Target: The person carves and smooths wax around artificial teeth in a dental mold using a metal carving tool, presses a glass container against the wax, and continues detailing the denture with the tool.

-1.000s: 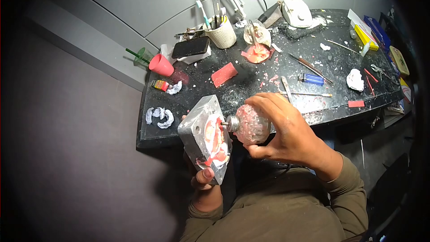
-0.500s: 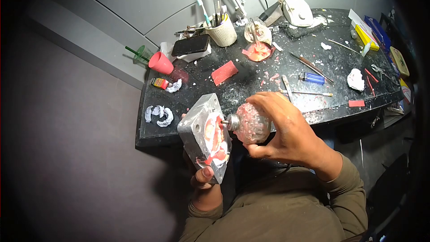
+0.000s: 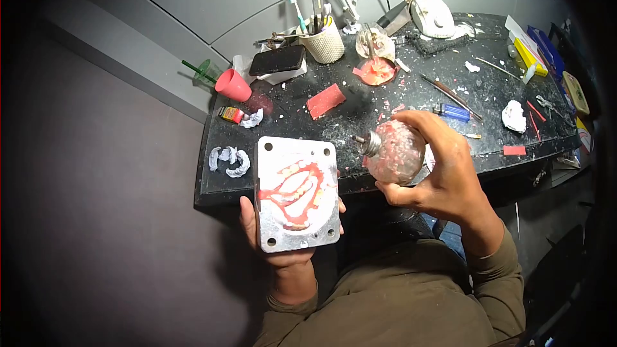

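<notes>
My left hand (image 3: 287, 259) supports a metal dental flask half (image 3: 265, 186) from below, its thumb along the left side and fingertips showing at the right edge. White plaster fills the flask's face, with tooth rows and red wax strips (image 3: 276, 200) set in it. In my right hand (image 3: 450, 170) is a round glass spirit lamp (image 3: 397, 154), speckled with pink and white bits. The lamp is tilted, its metal wick neck pointing left toward the flask but apart from it. Whether a flame burns at the wick I cannot tell.
On the black bench (image 3: 218, 148) lie white arch-shaped pieces (image 3: 238, 164), a red wax sheet (image 3: 326, 101), a dish of pink wax (image 3: 378, 72), a blue lighter (image 3: 453, 112) and carving tools (image 3: 453, 96). Behind stand a red cup (image 3: 233, 85), a phone (image 3: 277, 60) and a brush holder (image 3: 324, 45).
The flask has turned from tilted sideways to facing up toward me. My right hand has drawn the lamp away to the right and slightly up, off the wax.
</notes>
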The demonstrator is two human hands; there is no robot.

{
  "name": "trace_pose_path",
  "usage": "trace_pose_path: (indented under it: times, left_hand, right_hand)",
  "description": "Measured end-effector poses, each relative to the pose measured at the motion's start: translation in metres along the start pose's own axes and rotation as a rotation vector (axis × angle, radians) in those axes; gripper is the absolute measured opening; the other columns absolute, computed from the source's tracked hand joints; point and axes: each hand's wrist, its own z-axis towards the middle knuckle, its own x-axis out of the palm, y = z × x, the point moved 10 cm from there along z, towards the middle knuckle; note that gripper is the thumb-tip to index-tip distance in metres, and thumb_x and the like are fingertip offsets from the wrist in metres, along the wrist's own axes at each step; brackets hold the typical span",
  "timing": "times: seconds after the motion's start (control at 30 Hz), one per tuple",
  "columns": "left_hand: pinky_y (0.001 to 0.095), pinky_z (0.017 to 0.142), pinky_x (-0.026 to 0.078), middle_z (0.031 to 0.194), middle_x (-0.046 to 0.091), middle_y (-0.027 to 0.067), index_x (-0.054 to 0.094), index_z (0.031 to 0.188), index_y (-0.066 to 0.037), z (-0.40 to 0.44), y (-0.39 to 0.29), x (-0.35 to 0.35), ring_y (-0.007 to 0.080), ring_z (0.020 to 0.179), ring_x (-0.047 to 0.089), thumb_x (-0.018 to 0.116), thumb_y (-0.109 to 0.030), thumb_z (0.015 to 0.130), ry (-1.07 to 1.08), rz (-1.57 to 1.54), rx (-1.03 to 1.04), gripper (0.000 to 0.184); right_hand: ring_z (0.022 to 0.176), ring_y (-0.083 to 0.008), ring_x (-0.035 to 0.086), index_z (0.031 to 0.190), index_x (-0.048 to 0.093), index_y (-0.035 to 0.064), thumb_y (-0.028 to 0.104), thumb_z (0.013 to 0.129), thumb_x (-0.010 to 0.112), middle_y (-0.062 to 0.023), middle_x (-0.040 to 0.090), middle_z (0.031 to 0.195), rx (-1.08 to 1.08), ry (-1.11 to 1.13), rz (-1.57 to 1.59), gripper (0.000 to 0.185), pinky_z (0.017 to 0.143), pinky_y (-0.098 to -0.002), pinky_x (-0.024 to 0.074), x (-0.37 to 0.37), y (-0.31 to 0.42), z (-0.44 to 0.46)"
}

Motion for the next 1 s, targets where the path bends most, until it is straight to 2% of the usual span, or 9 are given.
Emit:
trace_pose_path:
  times: [0.4, 0.47, 0.5, 0.53, 0.6, 0.63, 0.73, 0.8, 1.0]
  left_hand:
    - [0.0765, 0.076, 0.057, 0.154, 0.036, 0.0455, 0.016, 0.169, -0.005, -0.008, -0.002, -0.008, 0.0684, 0.112, 0.058, 0.042, -0.082, 0.095, -0.028, -0.052, 0.039, 0.109]
    - [0.0760, 0.088, 0.055, 0.157, 0.038, 0.0413, 0.018, 0.168, -0.002, -0.011, -0.006, -0.002, 0.0653, 0.120, 0.057, 0.042, -0.076, 0.099, 0.070, -0.012, 0.104, 0.103]
    - [0.0760, 0.088, 0.055, 0.157, 0.038, 0.0413, 0.018, 0.168, -0.002, -0.015, -0.004, 0.000, 0.0653, 0.120, 0.057, 0.042, -0.076, 0.099, 0.070, -0.012, 0.104, 0.103]
    - [0.0727, 0.096, 0.053, 0.158, 0.039, 0.0384, 0.022, 0.166, 0.000, -0.022, -0.012, -0.017, 0.0611, 0.126, 0.057, 0.042, -0.071, 0.101, -0.155, 0.233, 0.219, 0.099]
    - [0.0695, 0.105, 0.051, 0.159, 0.040, 0.0356, 0.025, 0.164, 0.003, -0.032, -0.019, -0.033, 0.0569, 0.131, 0.056, 0.043, -0.067, 0.103, -0.383, 0.478, 0.331, 0.095]
    - [0.0658, 0.110, 0.048, 0.160, 0.041, 0.0335, 0.028, 0.163, 0.005, -0.023, -0.009, -0.011, 0.0530, 0.136, 0.054, 0.045, -0.062, 0.103, -0.056, 0.203, 0.338, 0.092]
    - [0.0617, 0.118, 0.043, 0.161, 0.042, 0.0304, 0.033, 0.159, 0.010, -0.023, -0.005, 0.025, 0.0491, 0.142, 0.050, 0.049, -0.052, 0.104, 0.293, 0.033, 0.323, 0.084]
    - [0.0620, 0.118, 0.043, 0.160, 0.042, 0.0304, 0.030, 0.161, 0.008, -0.031, -0.007, 0.008, 0.0487, 0.142, 0.050, 0.053, -0.052, 0.100, 0.073, 0.202, 0.335, 0.088]
    - [0.0590, 0.116, 0.045, 0.159, 0.044, 0.0299, 0.029, 0.162, 0.008, -0.028, -0.003, 0.002, 0.0466, 0.140, 0.053, 0.057, -0.052, 0.096, -0.014, 0.339, 0.268, 0.093]
  right_hand:
    - [0.108, -0.0426, 0.068, 0.126, 0.060, -0.0049, 0.019, 0.063, 0.089, -0.0230, 0.069, 0.117, -0.093, 0.079, 0.008, 0.073, 0.097, -0.0470, 0.0545, 0.011, 0.012, -0.009]
    - [0.108, -0.0429, 0.068, 0.127, 0.060, -0.0050, 0.019, 0.063, 0.090, -0.0232, 0.068, 0.117, -0.103, 0.086, 0.004, 0.074, 0.097, -0.0473, 0.0545, 0.015, 0.014, -0.010]
    - [0.109, -0.0430, 0.068, 0.127, 0.060, -0.0049, 0.019, 0.063, 0.090, -0.0231, 0.068, 0.117, -0.082, 0.113, 0.014, 0.075, 0.097, -0.0479, 0.0546, 0.019, 0.013, -0.010]
    - [0.109, -0.0431, 0.067, 0.127, 0.059, -0.0047, 0.020, 0.063, 0.091, -0.0230, 0.068, 0.118, -0.061, 0.140, 0.024, 0.075, 0.097, -0.0484, 0.0546, 0.023, 0.013, -0.011]
    - [0.109, -0.0430, 0.067, 0.127, 0.060, -0.0047, 0.020, 0.064, 0.091, -0.0229, 0.068, 0.118, -0.050, 0.151, 0.027, 0.075, 0.097, -0.0485, 0.0545, 0.028, 0.012, -0.015]
    - [0.110, -0.0429, 0.066, 0.127, 0.060, -0.0047, 0.021, 0.064, 0.091, -0.0228, 0.067, 0.119, -0.039, 0.162, 0.029, 0.074, 0.097, -0.0486, 0.0544, 0.031, 0.012, -0.016]
    - [0.112, -0.0425, 0.065, 0.126, 0.060, -0.0047, 0.021, 0.065, 0.091, -0.0228, 0.067, 0.120, -0.049, 0.194, 0.042, 0.073, 0.098, -0.0483, 0.0542, 0.038, 0.015, -0.019]
    - [0.112, -0.0425, 0.065, 0.126, 0.060, -0.0048, 0.021, 0.066, 0.091, -0.0229, 0.067, 0.121, -0.032, 0.227, 0.046, 0.073, 0.098, -0.0482, 0.0541, 0.039, 0.017, -0.020]
    - [0.112, -0.0419, 0.066, 0.127, 0.060, -0.0044, 0.021, 0.066, 0.091, -0.0228, 0.067, 0.121, -0.017, 0.224, 0.043, 0.073, 0.098, -0.0481, 0.0544, 0.039, 0.015, -0.020]
